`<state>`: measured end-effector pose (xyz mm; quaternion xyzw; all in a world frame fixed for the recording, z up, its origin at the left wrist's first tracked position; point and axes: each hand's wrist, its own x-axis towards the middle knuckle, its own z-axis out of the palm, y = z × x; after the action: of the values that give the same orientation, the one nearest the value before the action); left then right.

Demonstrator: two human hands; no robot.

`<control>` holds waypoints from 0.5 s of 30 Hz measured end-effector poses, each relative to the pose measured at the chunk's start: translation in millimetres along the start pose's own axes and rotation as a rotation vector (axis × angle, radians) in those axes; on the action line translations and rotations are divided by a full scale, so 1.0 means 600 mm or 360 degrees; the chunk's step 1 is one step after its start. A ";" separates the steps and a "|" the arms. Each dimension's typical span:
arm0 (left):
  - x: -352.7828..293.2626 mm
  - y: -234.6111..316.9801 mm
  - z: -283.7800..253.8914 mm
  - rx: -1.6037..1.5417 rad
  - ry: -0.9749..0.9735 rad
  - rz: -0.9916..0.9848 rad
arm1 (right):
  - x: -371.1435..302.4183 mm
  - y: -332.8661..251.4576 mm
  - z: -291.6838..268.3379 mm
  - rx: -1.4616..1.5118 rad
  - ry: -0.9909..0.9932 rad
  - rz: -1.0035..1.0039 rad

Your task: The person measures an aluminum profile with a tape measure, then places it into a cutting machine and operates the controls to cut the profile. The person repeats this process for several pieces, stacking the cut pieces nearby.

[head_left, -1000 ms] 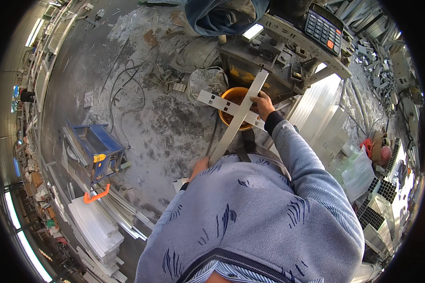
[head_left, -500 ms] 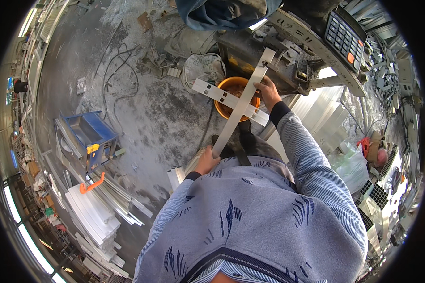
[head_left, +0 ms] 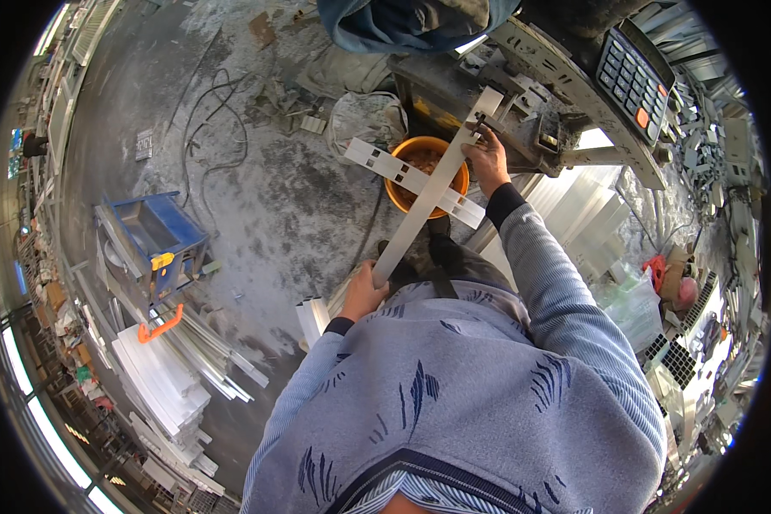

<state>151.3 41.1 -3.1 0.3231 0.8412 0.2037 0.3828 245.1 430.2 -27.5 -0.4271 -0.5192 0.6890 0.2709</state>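
I hold a long pale metal strip (head_left: 427, 201) that runs from near my body up toward a dark machine (head_left: 471, 86). My left hand (head_left: 364, 293) grips its near end. My right hand (head_left: 487, 158) grips it near the far end, close to the machine. A shorter slotted metal strip (head_left: 384, 163) crosses under the long one, lying over an orange bucket (head_left: 403, 154). My blue patterned sweater fills the lower part of the view.
A keypad unit (head_left: 632, 73) sits on the machine's right. Pale profiles (head_left: 574, 210) lie stacked to the right, more white profiles (head_left: 158, 381) at the lower left. A blue cart (head_left: 158, 236) stands on the dusty floor, with cables (head_left: 218, 111) beyond.
The long strip and both hands have shifted upward toward the machine; the far end now reaches its edge. My head has tilted, moving the whole scene.
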 end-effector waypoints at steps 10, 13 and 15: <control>-0.045 0.053 -0.068 0.0014 0.0216 0.0169 | -0.033 -0.039 0.017 0.0263 0.0105 0.0024; -0.049 0.056 -0.076 0.0037 0.0219 0.0251 | -0.045 -0.046 0.026 0.0361 0.0064 0.0117; -0.052 0.061 -0.080 0.0042 0.0210 0.0254 | -0.053 -0.053 0.035 0.0410 0.0104 0.0088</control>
<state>143.8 40.6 64.4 0.3800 0.8387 0.2433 0.3049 239.9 404.1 14.6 -0.4251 -0.4054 0.7429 0.3211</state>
